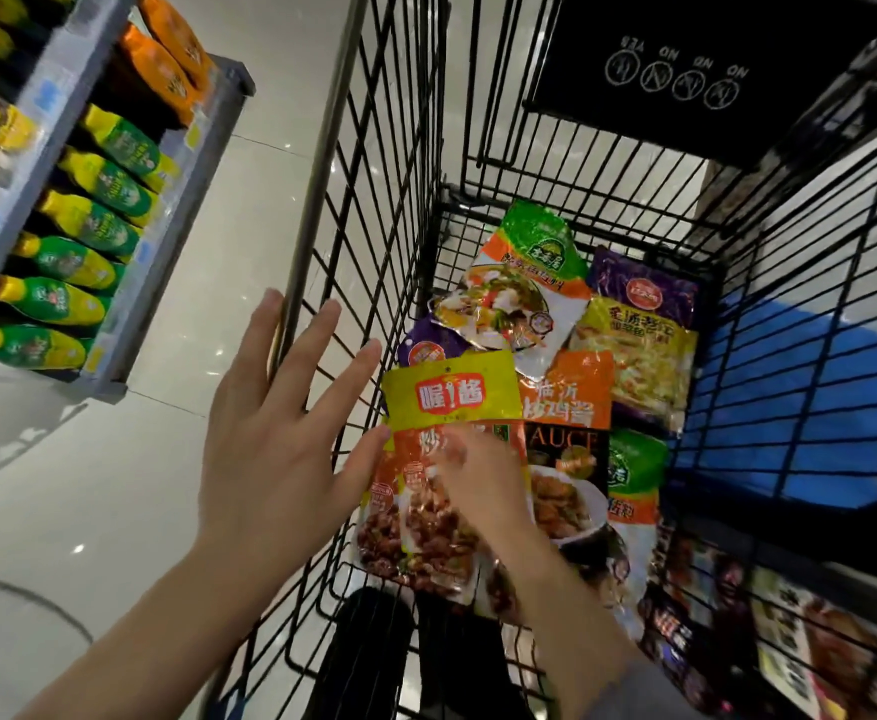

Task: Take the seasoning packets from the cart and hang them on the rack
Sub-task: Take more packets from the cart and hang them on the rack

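Two hands: right hand [478, 480] grasping yellow packet [452, 402] in cart [374, 210]; left hand [280, 407] fingers released beside rim

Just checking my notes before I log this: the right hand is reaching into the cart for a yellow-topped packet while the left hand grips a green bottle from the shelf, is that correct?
Not quite. The left hand grips no bottle; it is open, fingers spread, beside the cart wall, as the head view shows. The right hand is indeed in the cart on the yellow-topped packet.
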Demonstrator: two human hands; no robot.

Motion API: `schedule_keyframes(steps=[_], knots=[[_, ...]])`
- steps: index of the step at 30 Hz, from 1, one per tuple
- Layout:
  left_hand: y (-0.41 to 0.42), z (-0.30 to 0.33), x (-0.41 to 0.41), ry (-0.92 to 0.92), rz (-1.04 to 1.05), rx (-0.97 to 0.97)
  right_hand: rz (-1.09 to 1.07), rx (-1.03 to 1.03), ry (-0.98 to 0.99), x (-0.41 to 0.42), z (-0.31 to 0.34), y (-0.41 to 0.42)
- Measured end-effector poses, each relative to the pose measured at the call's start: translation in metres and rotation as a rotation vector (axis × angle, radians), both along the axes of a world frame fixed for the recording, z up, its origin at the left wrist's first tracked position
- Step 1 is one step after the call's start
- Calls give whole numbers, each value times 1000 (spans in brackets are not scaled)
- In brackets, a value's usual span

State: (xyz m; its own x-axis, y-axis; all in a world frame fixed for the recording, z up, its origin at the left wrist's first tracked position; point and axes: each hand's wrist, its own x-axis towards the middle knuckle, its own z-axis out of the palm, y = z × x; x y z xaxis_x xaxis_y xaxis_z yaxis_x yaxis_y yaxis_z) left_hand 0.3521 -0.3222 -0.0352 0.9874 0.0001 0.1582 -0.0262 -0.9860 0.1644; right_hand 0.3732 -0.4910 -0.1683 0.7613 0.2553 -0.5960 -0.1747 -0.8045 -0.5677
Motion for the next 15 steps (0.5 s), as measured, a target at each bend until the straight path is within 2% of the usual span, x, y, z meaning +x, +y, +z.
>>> schedule_keyframes(steps=[4, 7, 10, 15], knots=[[0, 0, 0, -1, 6, -2, -382, -70, -201, 97, -25, -49], [0, 0, 1, 1, 4, -8, -515, -114, -111, 153, -47, -65], [0, -1, 2, 5, -5, 3, -657, 5, 5, 176, -62, -58], [-1, 1, 1, 14, 9, -4, -993, 151, -141, 172, -63, -40]])
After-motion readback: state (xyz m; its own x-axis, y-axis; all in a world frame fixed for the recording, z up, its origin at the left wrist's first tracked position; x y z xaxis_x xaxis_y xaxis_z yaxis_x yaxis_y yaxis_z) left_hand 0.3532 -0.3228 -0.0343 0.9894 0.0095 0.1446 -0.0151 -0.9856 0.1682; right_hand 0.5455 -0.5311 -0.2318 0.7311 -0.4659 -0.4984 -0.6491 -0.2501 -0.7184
